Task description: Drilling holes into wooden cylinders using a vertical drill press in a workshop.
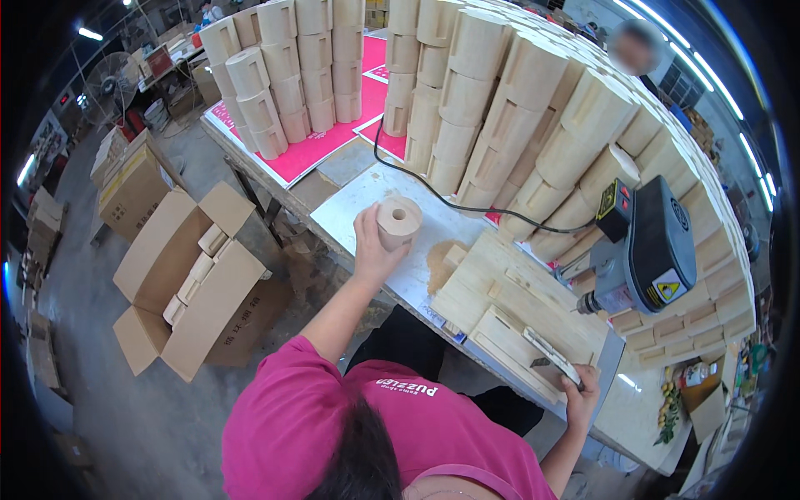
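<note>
A: Left hand (372, 242) wraps a round wooden block (398, 220), centre frame, over the white table (350, 208) — lifted clear to handle.

B: Right hand (581, 392)? Closed on a lever handle (550, 357), lower right, by the drill press (650, 246).

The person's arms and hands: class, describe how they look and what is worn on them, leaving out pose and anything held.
Both arms are bare from the short sleeves of a pink T-shirt down. The shirt has white lettering across the back. Neither the left hand nor the right hand wears a glove, and no watch, bracelet or ring can be made out at this size.
</note>
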